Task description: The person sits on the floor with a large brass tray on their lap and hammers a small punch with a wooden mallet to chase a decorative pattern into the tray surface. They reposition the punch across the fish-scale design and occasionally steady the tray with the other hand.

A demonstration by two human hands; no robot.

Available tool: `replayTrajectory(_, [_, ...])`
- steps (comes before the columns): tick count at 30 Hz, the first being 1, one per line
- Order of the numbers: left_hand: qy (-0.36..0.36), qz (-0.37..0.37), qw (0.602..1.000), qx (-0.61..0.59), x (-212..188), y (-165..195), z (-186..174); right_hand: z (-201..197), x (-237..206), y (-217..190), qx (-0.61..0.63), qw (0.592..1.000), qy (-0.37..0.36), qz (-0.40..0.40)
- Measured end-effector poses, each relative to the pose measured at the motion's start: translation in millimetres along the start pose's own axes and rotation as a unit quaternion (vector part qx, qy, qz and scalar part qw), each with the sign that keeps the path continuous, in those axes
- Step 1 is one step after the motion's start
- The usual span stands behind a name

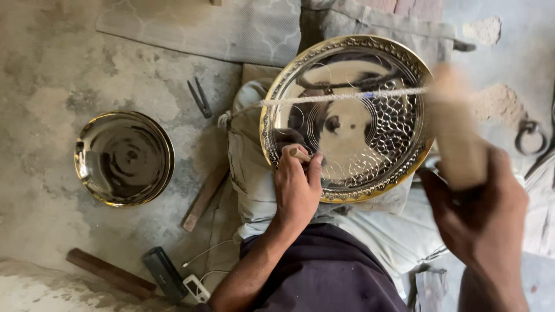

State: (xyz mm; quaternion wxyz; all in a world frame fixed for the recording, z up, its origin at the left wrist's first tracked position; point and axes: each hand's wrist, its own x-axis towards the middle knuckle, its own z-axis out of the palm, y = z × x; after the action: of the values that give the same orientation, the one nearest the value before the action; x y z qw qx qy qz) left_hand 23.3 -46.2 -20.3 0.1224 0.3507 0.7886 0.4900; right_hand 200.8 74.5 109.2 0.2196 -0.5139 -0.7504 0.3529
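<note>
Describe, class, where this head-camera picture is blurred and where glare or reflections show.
Head view: the right hand and its wooden mallet are smeared by motion blur; the left hand is sharp; the large brass plate mirrors dark shapes and throws bright glare; the small plate on the floor reflects dimmer rings.

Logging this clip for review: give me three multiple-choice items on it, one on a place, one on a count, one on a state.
1. Where does the plain brass plate lie?
A. on the concrete floor
B. on the lap
C. on a shelf
2. How many brass plates show?
A. one
B. two
C. four
3. The left hand is
A. empty
B. flat on the floor
C. pinching a small tool

A: bare concrete surrounds it. B: plain plate plus the patterned plate. C: fingers close around the tool on the patterned plate; the right hand grips a blurred wooden piece.
</note>
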Motion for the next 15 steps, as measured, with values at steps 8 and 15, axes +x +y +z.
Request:
replayTrajectory(8, [0.007,0.064,0.992,0.106,-8,-17,9,24,48,-75,-0.474,0.783,-0.059,-0.398])
replayTrajectory(15, [-0.053,0.036,0.997,-0.042,4,-9,-1,3,43,-73,-0.48,0.809,-0.039,-0.338])
